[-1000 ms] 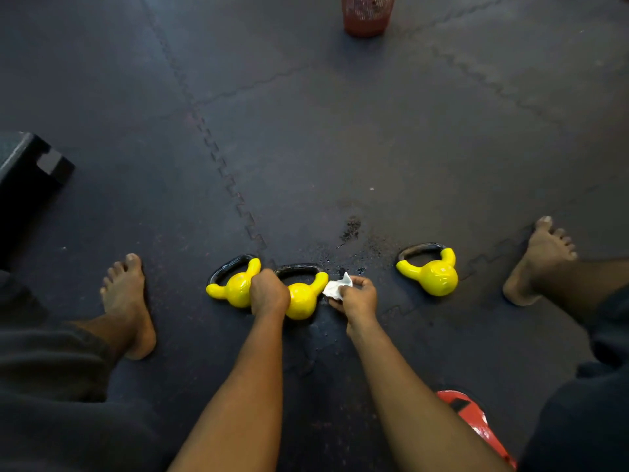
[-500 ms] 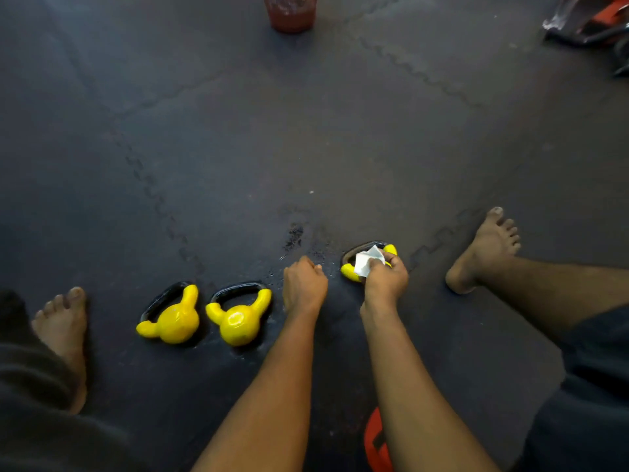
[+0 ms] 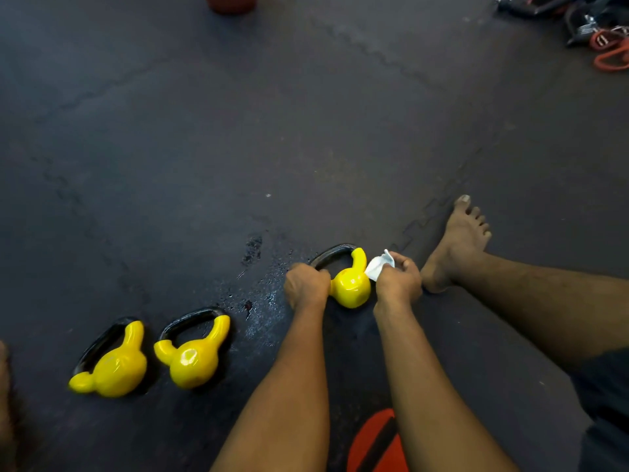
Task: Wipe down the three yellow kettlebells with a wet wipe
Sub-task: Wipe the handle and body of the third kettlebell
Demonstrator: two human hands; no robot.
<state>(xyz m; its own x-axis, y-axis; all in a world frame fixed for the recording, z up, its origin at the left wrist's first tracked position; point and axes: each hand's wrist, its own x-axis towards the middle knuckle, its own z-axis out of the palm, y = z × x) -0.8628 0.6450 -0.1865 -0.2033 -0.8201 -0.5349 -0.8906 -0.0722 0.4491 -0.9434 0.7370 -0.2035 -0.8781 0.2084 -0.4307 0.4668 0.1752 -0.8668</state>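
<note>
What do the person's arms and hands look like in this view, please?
The left hand and right hand are bare, without gloves, and no watch or band shows at either wrist. The left forearm and right forearm are bare as well, with no sleeve in view.

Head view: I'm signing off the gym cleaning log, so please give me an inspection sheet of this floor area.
Surface: dark rubber floor of interlocking mats; wet patch beside the hands.
Job's things: left kettlebell and middle kettlebell lie apart from the hands; right kettlebell is held; white wipe against its right side.
Clutter: orange-red item at the bottom edge, unclear what.
Grippers: left hand grips the right kettlebell's left side; right hand pinches the wipe.
Cables: nothing seen.
Surroundings: red bin at top; gear pile top right; bare foot.
</note>
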